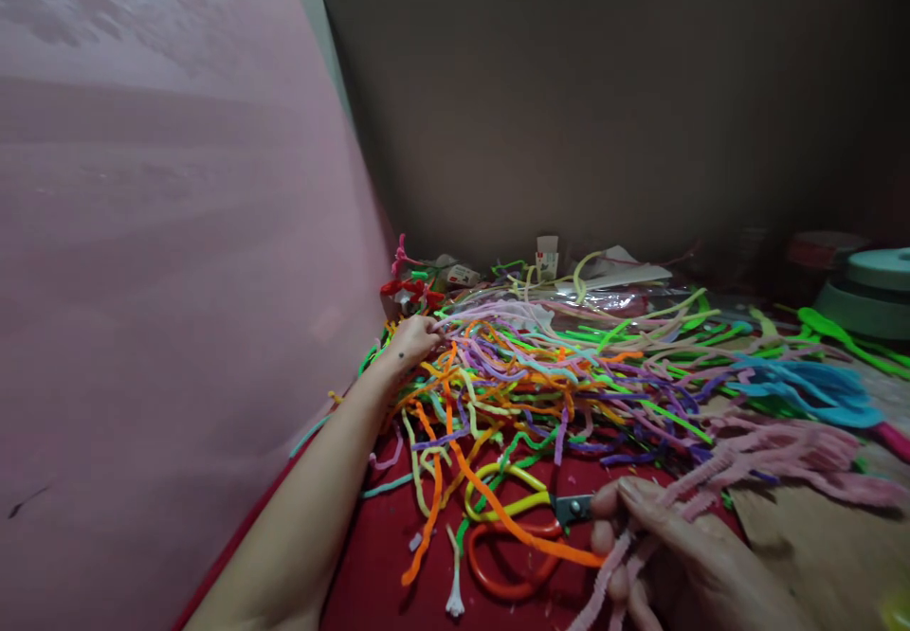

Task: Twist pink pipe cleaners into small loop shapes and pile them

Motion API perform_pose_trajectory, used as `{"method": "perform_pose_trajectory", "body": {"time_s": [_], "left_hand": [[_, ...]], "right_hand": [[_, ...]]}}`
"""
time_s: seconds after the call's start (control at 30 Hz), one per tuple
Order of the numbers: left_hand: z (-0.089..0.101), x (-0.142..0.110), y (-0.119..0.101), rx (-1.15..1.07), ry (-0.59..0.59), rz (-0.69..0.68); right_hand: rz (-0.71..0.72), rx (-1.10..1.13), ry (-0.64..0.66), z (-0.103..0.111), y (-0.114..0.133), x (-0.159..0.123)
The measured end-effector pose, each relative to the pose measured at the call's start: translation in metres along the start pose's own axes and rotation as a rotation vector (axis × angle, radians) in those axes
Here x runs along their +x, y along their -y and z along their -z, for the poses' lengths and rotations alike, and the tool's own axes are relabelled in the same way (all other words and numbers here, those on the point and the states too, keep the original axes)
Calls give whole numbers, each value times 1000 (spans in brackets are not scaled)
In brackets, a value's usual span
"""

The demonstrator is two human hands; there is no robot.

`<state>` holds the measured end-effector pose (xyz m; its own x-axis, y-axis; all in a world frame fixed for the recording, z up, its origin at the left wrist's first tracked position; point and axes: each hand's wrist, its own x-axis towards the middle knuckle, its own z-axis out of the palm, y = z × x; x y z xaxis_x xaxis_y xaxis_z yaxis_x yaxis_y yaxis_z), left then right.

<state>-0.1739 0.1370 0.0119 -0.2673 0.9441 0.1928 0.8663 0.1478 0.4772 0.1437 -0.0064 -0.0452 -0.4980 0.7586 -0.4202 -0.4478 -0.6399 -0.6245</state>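
Note:
A big tangled heap of coloured pipe cleaners (540, 375) covers a red surface (384, 546). My left hand (413, 337) reaches to the far left edge of the heap, fingers curled into the strands near a lilac one. My right hand (682, 555) is low at the front right, its fingers pinched around several pink pipe cleaners (754, 465) that trail off to the right. Scissors with yellow and orange handles (512, 527) lie just left of my right hand, partly under an orange strand.
A pink panel (163, 261) rises on the left and a dark wall (604, 110) stands behind. Blue pipe cleaners (810, 389), green ones and round tape rolls (871, 295) sit at the right. Brown cardboard (817, 536) lies at the front right. Small bottles and plastic wrap are at the back.

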Motion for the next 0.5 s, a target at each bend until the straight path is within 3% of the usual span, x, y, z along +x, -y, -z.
{"method": "perform_pose_trajectory", "body": {"time_s": [0.1, 0.23, 0.37, 0.5], "left_hand": [[4, -2, -1, -8, -39, -40], [34, -4, 1, -37, -161, -53], [63, -6, 16, 17, -238, 43], [66, -6, 40, 131, -191, 156]], "right_hand": [[-20, 4, -18, 1, 0, -1], [-28, 6, -45, 0, 2, -3], [-50, 6, -53, -1, 4, -2], [-61, 12, -65, 1, 2, -2]]}}
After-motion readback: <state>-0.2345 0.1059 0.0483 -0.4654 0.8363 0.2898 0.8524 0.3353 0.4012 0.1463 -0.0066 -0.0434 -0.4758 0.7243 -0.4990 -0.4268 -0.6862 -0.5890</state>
